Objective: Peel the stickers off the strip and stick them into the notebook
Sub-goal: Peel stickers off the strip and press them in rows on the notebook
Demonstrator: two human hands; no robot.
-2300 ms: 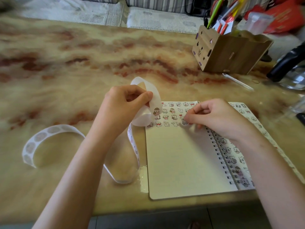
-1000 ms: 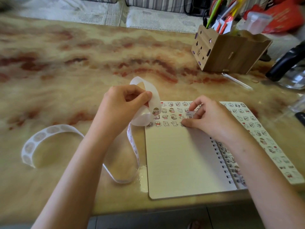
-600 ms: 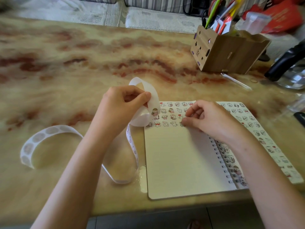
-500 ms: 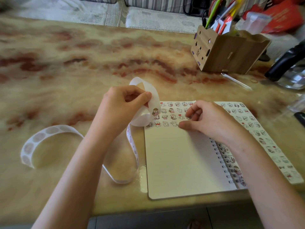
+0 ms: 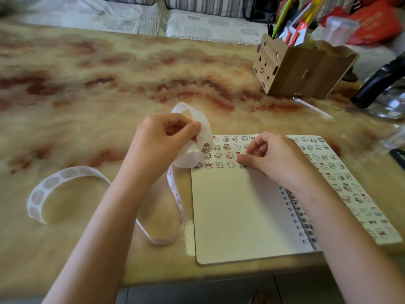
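Marbled table (image 5: 87,84). Notebook (image 5: 236,211) lies open at the near edge. Strip (image 5: 68,173) loops to its left. Left hand (image 5: 162,145) pinches the strip's raised end. Right hand (image 5: 278,159) is curled, thumb tip on the sticker rows (image 5: 228,154); whether it holds a sticker is unclear.

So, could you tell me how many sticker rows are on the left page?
4, at the top of the left page: first row on the edge, second row, third row, fourth row lowest. The right hand hides their right ends.
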